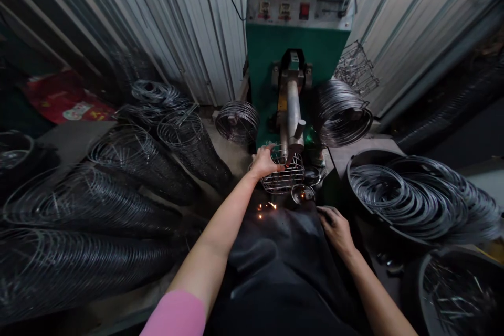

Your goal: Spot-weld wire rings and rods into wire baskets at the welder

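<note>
My left hand [265,163] is closed on the left rim of a round wire basket [281,178], which sits under the metal arm [293,110] of a green machine [299,42]. Orange sparks [268,207] fly just below the basket. A small shiny round cup [302,194] is at the basket's lower right. Lower on the right, my right hand [334,224] rests at the edge of a dark apron [275,262], its fingers bent and partly hidden; whether it holds anything is unclear.
Stacks of wire rings [98,252] fill the left side. Wire coils [342,113] flank the machine. A black tub [356,168] of wire rings stands at right, with another tub [423,283] of loose wire pieces nearer. Corrugated metal walls [189,26] rise behind.
</note>
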### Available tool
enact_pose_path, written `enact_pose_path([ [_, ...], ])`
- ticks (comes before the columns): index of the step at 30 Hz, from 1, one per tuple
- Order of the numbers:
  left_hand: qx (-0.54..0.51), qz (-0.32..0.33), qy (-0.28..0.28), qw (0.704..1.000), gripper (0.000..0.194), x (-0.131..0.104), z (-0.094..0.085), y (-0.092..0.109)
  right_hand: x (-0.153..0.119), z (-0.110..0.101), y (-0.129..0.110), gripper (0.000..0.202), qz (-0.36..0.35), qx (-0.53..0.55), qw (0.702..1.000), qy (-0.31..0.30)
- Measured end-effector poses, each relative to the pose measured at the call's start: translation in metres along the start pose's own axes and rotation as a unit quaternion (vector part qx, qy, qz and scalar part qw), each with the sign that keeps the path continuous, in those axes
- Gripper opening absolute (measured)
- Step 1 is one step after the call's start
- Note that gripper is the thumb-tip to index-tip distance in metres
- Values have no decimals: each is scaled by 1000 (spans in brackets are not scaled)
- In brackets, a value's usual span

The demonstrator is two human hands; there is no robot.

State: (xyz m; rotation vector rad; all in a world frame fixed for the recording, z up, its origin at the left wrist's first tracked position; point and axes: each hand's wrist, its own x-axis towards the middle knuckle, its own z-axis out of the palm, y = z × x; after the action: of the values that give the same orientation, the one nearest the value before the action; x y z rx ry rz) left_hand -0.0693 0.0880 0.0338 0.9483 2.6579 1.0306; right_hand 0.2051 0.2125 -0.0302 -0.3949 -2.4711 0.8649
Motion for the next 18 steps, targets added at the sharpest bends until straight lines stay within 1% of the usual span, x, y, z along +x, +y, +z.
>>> enact_pose_path([
  [2,-25,9,-13,1000,96,-3,-5,-4,-20,-18,4,22,24,-19,999,9],
  [4,-76,30,-2,997,106,-17,-8,-11,-42,-46,11,22,61,-56,996,39],
  [5,-111,43,18,993,108,-28,-8,-16,-53,-63,17,22,86,-82,991,62],
  [6,-149,49,49,986,103,-41,-6,-24,-65,-82,24,23,117,-112,983,89],
  [7,-187,41,85,978,96,-55,-3,-34,-78,-102,33,23,155,-146,970,117],
  [8,-224,11,120,967,88,-70,2,-46,-92,-124,43,24,202,-180,951,148],
  [9,-264,-29,142,954,82,-86,9,-60,-107,-145,54,25,257,-211,927,176],
  [10,-307,-73,152,937,77,-102,17,-74,-122,-165,66,26,321,-235,895,200],
  [11,-337,-116,147,923,72,-118,27,-87,-138,-183,77,27,386,-254,861,214],
  [12,-355,-155,136,912,70,-133,36,-99,-152,-198,88,28,443,-266,829,213],
  [13,-363,-184,138,903,68,-147,46,-108,-165,-209,98,28,488,-276,804,198],
  [14,-359,-198,152,899,66,-159,55,-116,-175,-217,108,29,520,-283,787,173],
  [16,-340,-205,180,900,63,-174,67,-124,-189,-224,123,28,547,-293,776,115],
  [18,-308,-200,182,912,62,-178,73,-127,-195,-222,135,25,546,-292,782,75],
])
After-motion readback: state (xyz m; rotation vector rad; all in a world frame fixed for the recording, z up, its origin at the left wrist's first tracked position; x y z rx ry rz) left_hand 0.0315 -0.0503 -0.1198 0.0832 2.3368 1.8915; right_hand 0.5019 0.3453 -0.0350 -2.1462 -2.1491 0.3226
